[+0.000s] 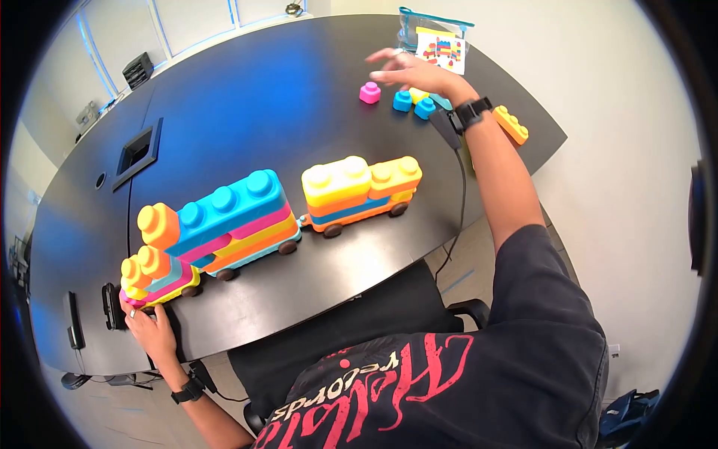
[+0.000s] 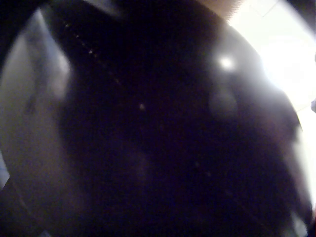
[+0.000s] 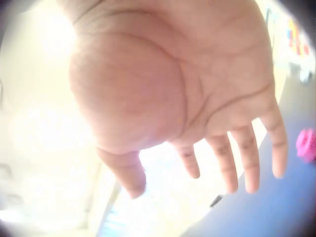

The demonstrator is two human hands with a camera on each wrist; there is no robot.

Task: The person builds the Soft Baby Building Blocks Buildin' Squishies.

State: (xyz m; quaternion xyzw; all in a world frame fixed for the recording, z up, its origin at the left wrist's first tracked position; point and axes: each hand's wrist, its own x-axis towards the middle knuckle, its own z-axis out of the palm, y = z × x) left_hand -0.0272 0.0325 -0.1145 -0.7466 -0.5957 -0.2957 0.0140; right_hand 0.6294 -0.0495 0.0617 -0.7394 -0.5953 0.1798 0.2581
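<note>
A train of colourful toy building blocks (image 1: 224, 217) stands along the table's near side, its wheeled cars linked in a row. At its left end, my left hand (image 1: 153, 337) grips the low front of the yellow-and-pink car (image 1: 179, 288), thumb on the near side. My right hand (image 1: 419, 73) is raised over the far right of the table, its palm (image 3: 173, 74) bare and fingers spread. Below it are a pink block (image 1: 369, 93), blue blocks (image 1: 402, 101) and a partly hidden yellow block (image 1: 419, 95). The left wrist view is mostly dark.
A clear zip bag (image 1: 407, 22) with a picture card (image 1: 443, 52) lies at the far right. A long orange block (image 1: 511, 125) sits near the right edge. A black socket frame (image 1: 138, 153) is set into the table (image 1: 247, 97). A black chair (image 1: 329, 314) stands in front.
</note>
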